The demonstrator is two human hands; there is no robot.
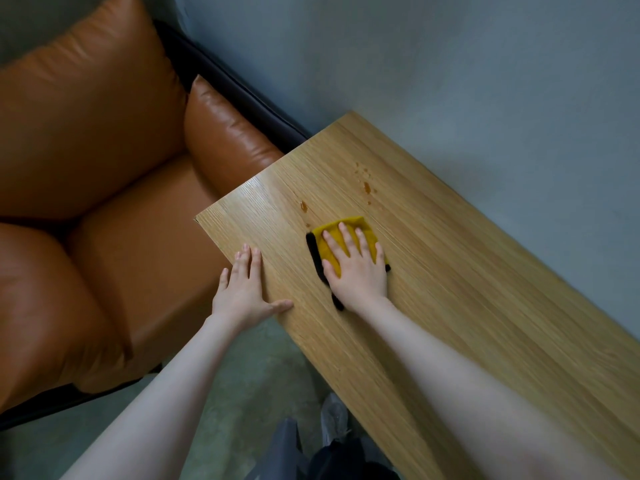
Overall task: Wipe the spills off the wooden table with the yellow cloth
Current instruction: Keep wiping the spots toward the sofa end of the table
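An orange leather sofa [104,174] flanks the wooden table [450,306], where a person's left hand [244,292] lies flat and empty on the edge while the right hand [356,268] presses, fingers spread, on the yellow cloth [346,226] just below amber spills [366,188].

From my remote seat I see two bare forearms with no sleeves on them. The left hand [242,296] and the right hand [358,271] wear no gloves, no rings, no watch and no bracelet. The fingers [344,237] are slim, with short plain nails. At the bottom edge some dark and grey clothing [311,455] shows, but it is blurred.
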